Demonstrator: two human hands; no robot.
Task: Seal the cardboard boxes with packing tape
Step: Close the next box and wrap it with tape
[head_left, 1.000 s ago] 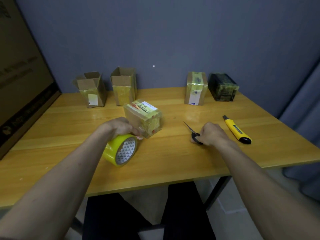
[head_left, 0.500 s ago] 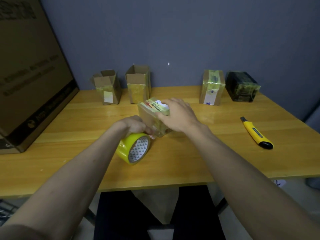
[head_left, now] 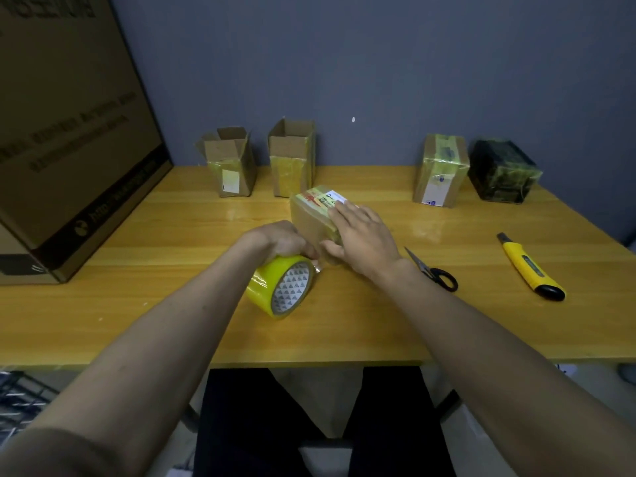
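Note:
A small taped cardboard box [head_left: 311, 215] with a white label lies at the middle of the wooden table [head_left: 137, 304]. My right hand [head_left: 361, 235] lies flat over its top and near side, fingers straight, thumb against the front face. My left hand [head_left: 282, 239] grips a yellow tape roll [head_left: 280, 287] just in front of the box, and a strip of clear tape runs from the roll to the box. Two open boxes [head_left: 229, 163] [head_left: 292, 156] stand at the back left. A sealed box [head_left: 440, 170] stands at the back right.
A dark wrapped box [head_left: 502, 175] sits at the far right back. Black-handled scissors [head_left: 433, 270] lie right of my right wrist, and a yellow utility knife [head_left: 530, 268] lies farther right. A large carton [head_left: 69, 132] fills the table's left end.
My right hand left the scissors on the table and moved left onto the box, then slid toward its near side. My left hand kept hold of the tape roll.

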